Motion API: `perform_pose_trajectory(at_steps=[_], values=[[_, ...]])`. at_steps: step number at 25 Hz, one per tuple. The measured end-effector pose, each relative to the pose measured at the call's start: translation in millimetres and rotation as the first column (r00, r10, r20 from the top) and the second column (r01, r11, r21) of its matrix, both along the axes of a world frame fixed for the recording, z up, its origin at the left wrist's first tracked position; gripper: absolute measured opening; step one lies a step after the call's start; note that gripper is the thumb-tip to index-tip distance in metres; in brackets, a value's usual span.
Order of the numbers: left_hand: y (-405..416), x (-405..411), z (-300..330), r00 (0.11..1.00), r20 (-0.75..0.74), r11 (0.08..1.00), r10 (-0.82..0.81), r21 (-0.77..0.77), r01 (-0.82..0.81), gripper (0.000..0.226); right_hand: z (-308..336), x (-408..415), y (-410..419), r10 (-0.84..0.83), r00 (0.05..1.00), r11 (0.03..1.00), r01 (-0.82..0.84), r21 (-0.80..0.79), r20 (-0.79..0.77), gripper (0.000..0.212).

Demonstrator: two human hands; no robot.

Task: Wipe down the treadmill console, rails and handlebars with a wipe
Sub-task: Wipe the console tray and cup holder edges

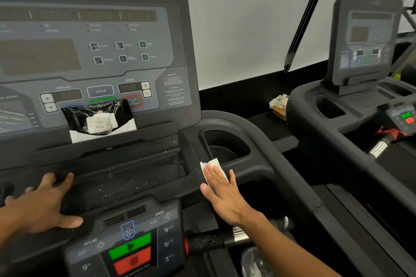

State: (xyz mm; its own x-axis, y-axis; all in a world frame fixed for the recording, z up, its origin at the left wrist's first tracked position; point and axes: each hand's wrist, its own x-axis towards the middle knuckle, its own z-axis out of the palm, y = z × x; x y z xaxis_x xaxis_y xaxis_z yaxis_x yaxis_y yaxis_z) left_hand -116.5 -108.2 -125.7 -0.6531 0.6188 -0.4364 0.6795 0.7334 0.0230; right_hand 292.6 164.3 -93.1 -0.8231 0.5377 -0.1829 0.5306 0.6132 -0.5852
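The treadmill console (94,51) fills the left of the view, with a grey button panel and a dark tray below it. My right hand (221,189) lies flat, fingers straight, pressing a white wipe (210,164) onto the console ledge just below the right cup holder (225,144). My left hand (42,202) rests spread on the left part of the tray ledge, holding nothing. A black wipe packet (99,117) leans against the panel's lower edge. The handlebar (216,240) with a metal sensor band runs under my right forearm.
A lower control pad (128,247) with green and red buttons sits at bottom centre. A second treadmill (364,56) stands to the right across a dark gap. Crumpled paper on a box (279,103) lies between the machines. Droplets speckle the tray.
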Motion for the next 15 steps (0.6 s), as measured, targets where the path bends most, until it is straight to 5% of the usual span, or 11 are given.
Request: perform_pose_trajectory(at_steps=[8, 15], values=[[21, 50, 67, 1.0, 0.024, 0.982, -0.015, -0.187, 0.019, 0.168, 10, -88, 44, 0.071, 0.992, 0.994, -0.079, 0.077, 0.106, 0.078], [15, 44, 59, 1.0, 0.02, 0.986, 0.014, -0.163, -0.011, 0.165, -4, -27, 3, 0.183, 0.973, 0.944, -0.213, 0.251, 0.137, 0.085]])
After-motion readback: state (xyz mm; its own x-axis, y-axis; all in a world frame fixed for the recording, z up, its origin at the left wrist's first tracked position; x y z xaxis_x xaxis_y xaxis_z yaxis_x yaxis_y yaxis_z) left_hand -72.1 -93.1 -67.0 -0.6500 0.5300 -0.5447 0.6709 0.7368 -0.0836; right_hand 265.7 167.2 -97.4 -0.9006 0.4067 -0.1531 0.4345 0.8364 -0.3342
